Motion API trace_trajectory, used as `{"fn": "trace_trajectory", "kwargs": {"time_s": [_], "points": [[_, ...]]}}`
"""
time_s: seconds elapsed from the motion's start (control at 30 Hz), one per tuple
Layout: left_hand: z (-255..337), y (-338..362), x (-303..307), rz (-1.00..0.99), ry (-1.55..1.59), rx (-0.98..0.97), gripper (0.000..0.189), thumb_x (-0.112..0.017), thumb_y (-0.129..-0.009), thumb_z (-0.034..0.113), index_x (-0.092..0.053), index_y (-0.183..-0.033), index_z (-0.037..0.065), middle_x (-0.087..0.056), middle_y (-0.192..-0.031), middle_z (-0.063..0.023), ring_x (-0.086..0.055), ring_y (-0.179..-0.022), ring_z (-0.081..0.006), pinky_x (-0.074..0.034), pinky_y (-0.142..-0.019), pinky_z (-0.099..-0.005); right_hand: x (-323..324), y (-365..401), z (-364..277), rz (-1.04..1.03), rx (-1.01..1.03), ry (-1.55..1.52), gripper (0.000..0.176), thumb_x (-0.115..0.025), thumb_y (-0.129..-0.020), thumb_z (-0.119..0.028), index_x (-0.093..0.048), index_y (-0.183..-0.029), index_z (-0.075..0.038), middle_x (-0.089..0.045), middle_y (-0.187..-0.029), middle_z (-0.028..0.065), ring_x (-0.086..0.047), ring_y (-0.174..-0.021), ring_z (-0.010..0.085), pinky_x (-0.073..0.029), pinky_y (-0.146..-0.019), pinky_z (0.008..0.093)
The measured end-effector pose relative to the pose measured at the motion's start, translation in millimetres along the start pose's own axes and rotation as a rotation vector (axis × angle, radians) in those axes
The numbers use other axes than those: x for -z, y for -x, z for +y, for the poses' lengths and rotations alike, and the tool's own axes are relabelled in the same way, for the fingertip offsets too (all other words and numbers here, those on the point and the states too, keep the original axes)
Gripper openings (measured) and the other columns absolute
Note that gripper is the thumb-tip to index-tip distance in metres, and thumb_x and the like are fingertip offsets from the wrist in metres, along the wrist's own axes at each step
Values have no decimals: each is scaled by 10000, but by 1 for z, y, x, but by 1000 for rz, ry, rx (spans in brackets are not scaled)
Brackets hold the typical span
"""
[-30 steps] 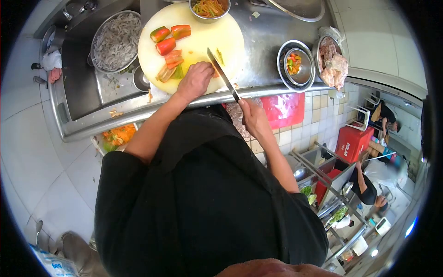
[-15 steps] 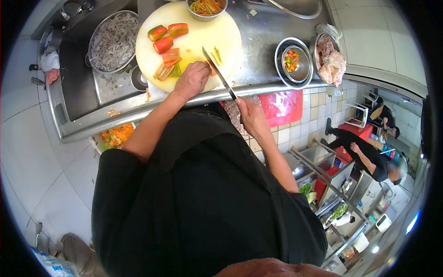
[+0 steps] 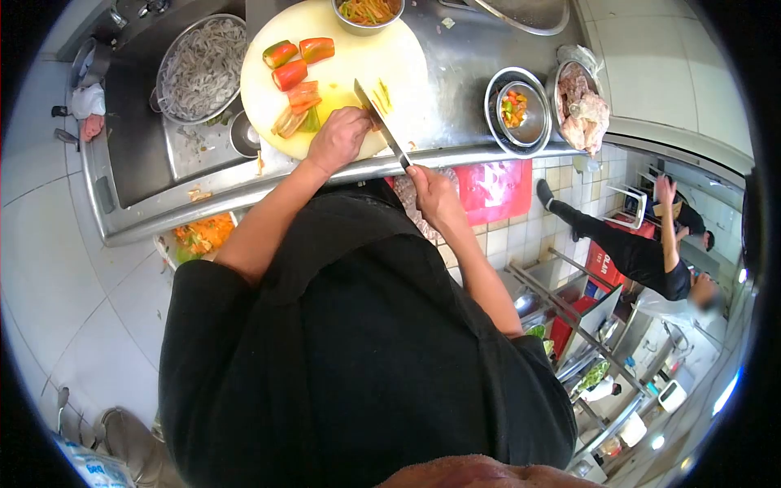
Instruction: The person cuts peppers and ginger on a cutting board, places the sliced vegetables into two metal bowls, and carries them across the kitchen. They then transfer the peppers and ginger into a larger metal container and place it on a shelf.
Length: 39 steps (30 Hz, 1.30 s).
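Observation:
My right hand [image 3: 437, 195] is closed around the handle of a kitchen knife [image 3: 381, 122], whose blade lies across the round cutting board [image 3: 407, 49]. Beside the blade, my left hand [image 3: 340, 140] presses down with curled fingers on a piece of bell pepper, mostly hidden under the fingertips. Thin pepper strips [image 3: 382, 95] lie on the blade's other side. Farther back on the board are red pepper sections [image 3: 289, 76], and closer to my left hand some flattened pepper pieces [image 3: 303, 98].
A steel bowl of cut vegetables [image 3: 368, 12] stands at the board's far edge. To the left, a colander of pale strips [image 3: 201, 69] sits in the sink [image 3: 134, 163]. Nested bowls [image 3: 517, 111] and a bowl of raw meat [image 3: 582, 106] are on the right. A co-worker [image 3: 643, 252] stands beyond.
The knife has shifted slightly left, toward my left hand, and more strips lie beside the blade. In the background the co-worker has stepped and raised an arm.

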State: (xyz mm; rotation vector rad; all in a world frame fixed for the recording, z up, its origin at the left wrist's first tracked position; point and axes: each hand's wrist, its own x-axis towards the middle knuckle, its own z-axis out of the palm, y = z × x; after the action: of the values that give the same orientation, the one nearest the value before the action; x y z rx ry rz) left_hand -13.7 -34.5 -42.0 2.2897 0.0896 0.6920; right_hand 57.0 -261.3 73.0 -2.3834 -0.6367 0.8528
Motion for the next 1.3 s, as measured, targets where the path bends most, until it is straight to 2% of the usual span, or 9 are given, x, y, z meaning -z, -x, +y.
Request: {"fn": "trace_trajectory", "kwargs": {"time_s": [0.13, 0.23, 0.33, 0.37, 0.5, 0.7, 0.9, 1.1, 1.3], "points": [[-1, 1, -2, 17, -13, -5, 109, -701, -849, 32, -730, -954, 29, -697, -987, -114, -663, -964, -308, -520, -882, -400, 5, 13, -5, -43, -76, -73, 458, -472, -1085, -413, -715, -1149, -29, -708, -934, 278, -666, -972, 492, -508, -829, 536], [-3, 2, -4, 32, -26, -32, 130, -702, -854, 35, -741, -978, 26, -700, -977, -120, -665, -955, -305, -519, -879, -398, -1, 9, -8, -7, -67, -11, 483, -468, -1088, -424, -706, -1124, -5, -692, -822, 257, -688, -823, 452, -510, -752, 512], [-3, 1, -2, -19, -28, -15, 140, -698, -861, 31, -746, -992, 21, -705, -986, -125, -667, -952, -305, -521, -875, -400, 6, -7, -2, -165, -174, -178, 538, -449, -1094, -480, -688, -1165, -4, -570, -629, 60, -540, -504, 130, -433, -491, 328], [-3, 2, 0, -64, -53, 3, 147, -719, -855, 62, -748, -992, 19, -710, -1000, -132, -668, -970, -321, -525, -896, -403, 11, -6, -3, -177, -181, -236, 505, -456, -1097, -463, -683, -1085, -11, -539, -604, 27, -504, -475, 120, -403, -457, 311], [21, -13, 66, 121, -209, 131, 205, -745, -825, 97, -745, -1014, 19, -721, -1064, -139, -663, -1029, -357, -527, -945, -439, 16, 7, -6, -127, -178, -242, 517, -465, -1093, -434, -691, -1172, 24, -583, -626, 120, -588, -574, 196, -465, -590, 380], [-8, -17, 88, -206, -550, 391, 209, -646, -815, 82, -755, -985, 28, -719, -1013, -156, -679, -1005, -339, -545, -876, -477, -1, 3, 7, -175, -86, -184, 520, -467, -1089, -444, -689, -1165, 20, -612, -669, 152, -620, -613, 224, -493, -654, 404], [-18, -24, 82, -188, -550, 494, 161, -631, -842, 97, -754, -901, 13, -718, -912, -163, -690, -878, -351, -570, -799, -463, 21, -14, -2, -120, -201, -225, 525, -474, -1082, -455, -683, -1167, 20, -615, -672, 160, -633, -632, 236, -501, -677, 412], [11, -35, 82, 218, -363, 95, 71, -637, -869, 28, -698, -837, 11, -704, -893, -141, -676, -865, -326, -554, -790, -431, 22, -6, -9, -106, -208, -324, 521, -464, -1088, -446, -679, -1103, 28, -607, -646, 106, -596, -550, 187, -481, -570, 366], [14, -22, 23, -58, -187, -115, 153, -657, -806, -9, -683, -957, 2, -686, -1007, -123, -649, -945, -301, -542, -807, -390, 9, -16, 11, -160, -235, -575, 470, -427, -1105, -447, -615, -981, -34, -538, -606, 28, -515, -435, 149, -400, -418, 300]]}}
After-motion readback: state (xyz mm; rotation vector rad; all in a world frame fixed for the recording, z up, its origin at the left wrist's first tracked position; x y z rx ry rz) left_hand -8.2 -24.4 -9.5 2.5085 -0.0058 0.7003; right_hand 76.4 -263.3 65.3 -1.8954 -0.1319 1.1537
